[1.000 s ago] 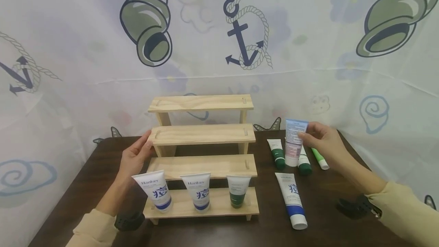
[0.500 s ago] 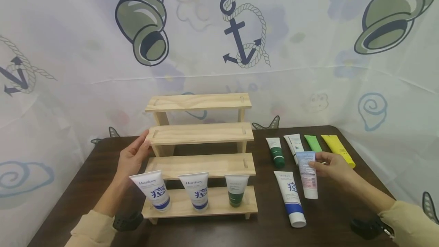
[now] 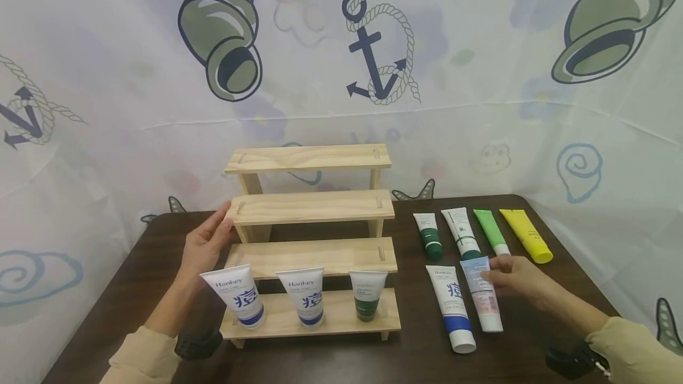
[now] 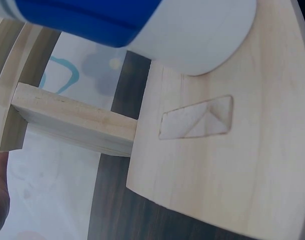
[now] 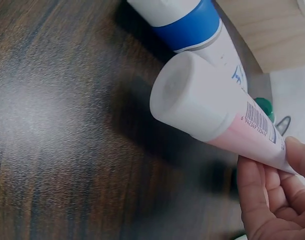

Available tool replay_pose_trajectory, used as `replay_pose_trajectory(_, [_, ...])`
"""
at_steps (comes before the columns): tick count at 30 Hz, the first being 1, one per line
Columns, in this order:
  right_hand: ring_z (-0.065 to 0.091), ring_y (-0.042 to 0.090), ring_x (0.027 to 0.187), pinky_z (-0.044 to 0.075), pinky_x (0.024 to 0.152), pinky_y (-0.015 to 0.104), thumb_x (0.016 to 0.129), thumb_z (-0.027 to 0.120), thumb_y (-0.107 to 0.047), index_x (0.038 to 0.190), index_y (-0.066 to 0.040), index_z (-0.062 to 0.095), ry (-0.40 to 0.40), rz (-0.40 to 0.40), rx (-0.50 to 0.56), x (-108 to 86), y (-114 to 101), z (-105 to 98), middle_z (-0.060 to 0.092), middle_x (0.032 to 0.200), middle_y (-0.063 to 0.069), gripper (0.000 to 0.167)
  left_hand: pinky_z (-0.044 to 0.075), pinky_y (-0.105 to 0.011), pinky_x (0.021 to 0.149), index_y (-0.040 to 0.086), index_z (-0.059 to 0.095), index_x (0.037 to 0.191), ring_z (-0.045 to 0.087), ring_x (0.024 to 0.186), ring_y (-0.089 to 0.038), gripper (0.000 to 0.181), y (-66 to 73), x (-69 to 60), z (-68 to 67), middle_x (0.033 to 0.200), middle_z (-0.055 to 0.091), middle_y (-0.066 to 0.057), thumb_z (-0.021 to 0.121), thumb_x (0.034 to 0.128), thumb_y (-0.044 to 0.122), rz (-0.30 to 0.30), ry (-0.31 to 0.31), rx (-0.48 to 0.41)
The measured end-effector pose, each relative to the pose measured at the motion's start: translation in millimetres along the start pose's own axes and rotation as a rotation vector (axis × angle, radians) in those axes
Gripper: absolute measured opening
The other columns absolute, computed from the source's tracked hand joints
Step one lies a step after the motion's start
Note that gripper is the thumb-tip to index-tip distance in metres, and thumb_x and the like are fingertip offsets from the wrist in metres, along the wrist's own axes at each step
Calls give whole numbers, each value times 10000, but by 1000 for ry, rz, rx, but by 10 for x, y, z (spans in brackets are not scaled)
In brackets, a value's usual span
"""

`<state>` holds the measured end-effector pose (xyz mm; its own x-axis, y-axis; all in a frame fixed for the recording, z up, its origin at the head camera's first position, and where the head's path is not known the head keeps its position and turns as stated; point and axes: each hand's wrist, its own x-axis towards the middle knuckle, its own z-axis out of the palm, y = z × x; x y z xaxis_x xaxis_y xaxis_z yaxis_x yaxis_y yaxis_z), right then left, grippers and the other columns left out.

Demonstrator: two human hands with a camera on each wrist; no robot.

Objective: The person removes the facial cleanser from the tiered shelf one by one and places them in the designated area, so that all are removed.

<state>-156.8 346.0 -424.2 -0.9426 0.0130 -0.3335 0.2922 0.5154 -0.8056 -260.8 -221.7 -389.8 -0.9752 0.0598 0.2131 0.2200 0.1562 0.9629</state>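
A person's right hand (image 3: 520,277) pinches a pink-and-blue tube (image 3: 482,294) by its flat end, cap toward the wearer, over the worktop (image 3: 421,367) and just beside a blue-banded tube (image 3: 451,308). The left hand (image 3: 205,249), fingers nearly straight, touches the left end of a stepped wooden rack (image 3: 312,207). Three tubes stand cap-down on its lowest shelf (image 3: 339,314); a green tube (image 3: 491,232) and a yellow tube (image 3: 526,236) lie farther back.
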Motion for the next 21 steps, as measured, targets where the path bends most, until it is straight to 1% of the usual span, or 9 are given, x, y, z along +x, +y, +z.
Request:
replay_pose_trajectory(7, [614, 201, 887, 565, 815, 414, 873, 680, -242, 1250, 177, 422, -42, 31, 41, 36, 84, 0, 598, 1066, 185, 619, 441, -106, 890, 183, 380, 1445, 529, 1167, 9, 554, 5, 4, 4, 1498, 343, -95, 548, 943, 346, -4, 2, 29])
replay_pose_trajectory(12, [605, 195, 871, 568, 809, 399, 861, 694, -247, 1252, 164, 434, -50, 70, 52, 65, 112, 14, 593, 1072, 178, 624, 441, -116, 900, 194, 375, 1447, 525, 1184, -13, 557, 3, 2, 2, 1500, 343, -90, 543, 943, 361, -11, 1, 49])
replay_pose_trajectory(16, [603, 192, 860, 572, 801, 383, 856, 698, -256, 1262, 160, 431, -53, 96, 48, 82, 125, 25, 596, 1078, 180, 639, 440, -117, 902, 195, 376, 1447, 529, 1171, 2, 556, 3, 0, -1, 1499, 344, -87, 541, 943, 364, -12, 0, 51])
replay_pose_trajectory(21, [593, 184, 847, 575, 794, 366, 863, 691, -233, 1253, 154, 444, -62, 105, 57, 93, 136, 38, 596, 1071, 171, 603, 445, -104, 887, 194, 385, 1443, 541, 1124, 41, 547, -2, 0, -2, 1490, 362, -83, 540, 945, 358, 1, 6, 55])
